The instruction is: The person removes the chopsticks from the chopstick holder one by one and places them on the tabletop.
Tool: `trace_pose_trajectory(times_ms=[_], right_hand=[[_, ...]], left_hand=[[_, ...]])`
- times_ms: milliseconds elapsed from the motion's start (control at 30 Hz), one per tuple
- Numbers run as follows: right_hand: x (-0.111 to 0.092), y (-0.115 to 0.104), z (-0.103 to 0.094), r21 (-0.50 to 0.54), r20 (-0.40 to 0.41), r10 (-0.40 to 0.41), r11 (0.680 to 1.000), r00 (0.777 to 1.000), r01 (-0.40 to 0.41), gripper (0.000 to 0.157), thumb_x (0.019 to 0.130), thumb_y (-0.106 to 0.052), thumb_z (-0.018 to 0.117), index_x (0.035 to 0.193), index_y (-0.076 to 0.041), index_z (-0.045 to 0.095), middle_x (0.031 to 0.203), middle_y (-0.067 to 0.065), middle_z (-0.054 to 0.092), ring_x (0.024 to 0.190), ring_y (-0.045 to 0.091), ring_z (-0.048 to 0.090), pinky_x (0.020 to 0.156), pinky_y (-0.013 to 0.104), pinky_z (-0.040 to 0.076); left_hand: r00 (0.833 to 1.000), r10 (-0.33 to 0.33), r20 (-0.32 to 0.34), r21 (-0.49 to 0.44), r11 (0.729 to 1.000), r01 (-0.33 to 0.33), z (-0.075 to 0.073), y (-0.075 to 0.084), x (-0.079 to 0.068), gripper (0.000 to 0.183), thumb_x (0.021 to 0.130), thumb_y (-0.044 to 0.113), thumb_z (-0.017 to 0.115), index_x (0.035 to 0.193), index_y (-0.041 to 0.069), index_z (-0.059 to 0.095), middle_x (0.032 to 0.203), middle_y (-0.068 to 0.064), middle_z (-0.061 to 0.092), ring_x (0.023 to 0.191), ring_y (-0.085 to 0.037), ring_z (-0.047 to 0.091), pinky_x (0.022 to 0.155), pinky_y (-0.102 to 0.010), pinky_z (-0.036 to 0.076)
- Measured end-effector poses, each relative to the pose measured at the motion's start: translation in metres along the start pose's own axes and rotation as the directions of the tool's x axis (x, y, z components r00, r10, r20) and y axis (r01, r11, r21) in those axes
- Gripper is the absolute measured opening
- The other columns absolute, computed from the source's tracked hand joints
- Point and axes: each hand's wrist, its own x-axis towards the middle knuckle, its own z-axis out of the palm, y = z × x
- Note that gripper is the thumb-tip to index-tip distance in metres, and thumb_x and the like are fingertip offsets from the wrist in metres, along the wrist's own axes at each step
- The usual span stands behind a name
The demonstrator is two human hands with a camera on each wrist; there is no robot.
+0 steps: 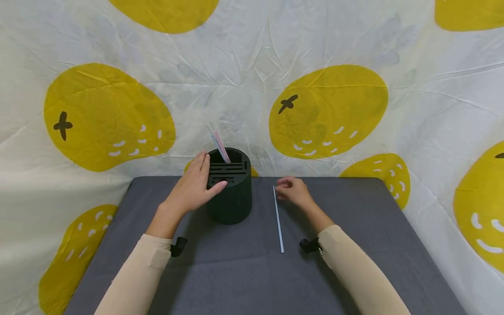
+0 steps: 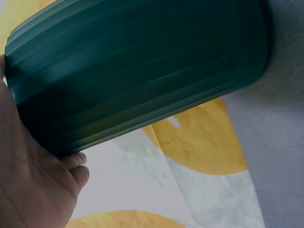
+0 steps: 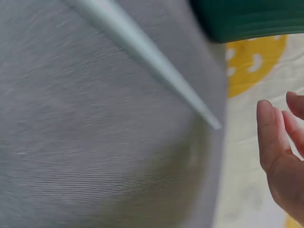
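Grey cloth (image 1: 236, 282) lies below the fingers. One holder (image 1: 232, 203) stands against the left hand (image 1: 190, 186): straight fingers along its rim, thumb wide. The right hand (image 1: 295, 191) bends its empty fingers loosely. Straws (image 1: 222, 147) lean in the holder, right of the left fingertips; a loose straw (image 1: 278, 219) lies beside the right fingertips.
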Motion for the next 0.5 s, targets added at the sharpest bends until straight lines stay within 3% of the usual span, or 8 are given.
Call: trace_pose_trajectory(times_ms=[100, 167, 333, 500], right_hand=[[-0.003, -0.019, -0.004, 0.061, 0.044, -0.072, 0.996, 0.996, 0.069, 0.033, 0.099, -0.004, 0.069, 0.127, 0.012, 0.063, 0.116, 0.031, 0.07, 0.098, 0.035, 0.075, 0.088, 0.048, 0.062], [-0.005, -0.033, -0.005, 0.077, 0.061, -0.11, 0.991, 0.992, 0.105, 0.033, 0.099, -0.006, 0.069, 0.128, 0.01, 0.064, 0.118, 0.031, 0.068, 0.103, 0.036, 0.074, 0.091, 0.051, 0.059], [-0.009, -0.073, -0.005, 0.068, 0.078, -0.181, 0.982, 0.98, 0.176, 0.034, 0.1, -0.009, 0.069, 0.129, 0.007, 0.064, 0.125, 0.032, 0.066, 0.101, 0.025, 0.075, 0.093, 0.047, 0.059], [-0.006, -0.108, 0.003, 0.045, 0.098, -0.279, 0.96, 0.955, 0.275, 0.033, 0.097, -0.008, 0.072, 0.126, 0.007, 0.067, 0.123, 0.027, 0.07, 0.102, 0.026, 0.074, 0.089, 0.038, 0.061]], left_hand=[[1.0, 0.002, -0.004, 0.004, 1.0, -0.002, 0.0, -0.001, 0.0, 0.108, 0.098, 0.078, 0.038, 0.166, 0.003, 0.002, 0.174, -0.013, -0.006, 0.162, -0.031, -0.002, 0.129, -0.056, 0.014], [1.0, 0.002, -0.005, 0.003, 1.0, -0.002, 0.0, -0.001, -0.001, 0.108, 0.098, 0.078, 0.038, 0.166, 0.003, 0.002, 0.174, -0.014, -0.006, 0.162, -0.032, -0.002, 0.129, -0.056, 0.014], [1.0, 0.0, -0.006, 0.003, 1.0, 0.0, 0.0, 0.0, -0.001, 0.108, 0.098, 0.078, 0.039, 0.166, 0.002, 0.004, 0.174, -0.016, -0.003, 0.162, -0.032, -0.001, 0.129, -0.056, 0.014], [1.0, -0.002, -0.01, 0.001, 1.0, 0.002, 0.001, 0.0, -0.001, 0.108, 0.097, 0.078, 0.039, 0.166, 0.002, 0.004, 0.174, -0.016, -0.003, 0.162, -0.032, -0.001, 0.129, -0.056, 0.016]])
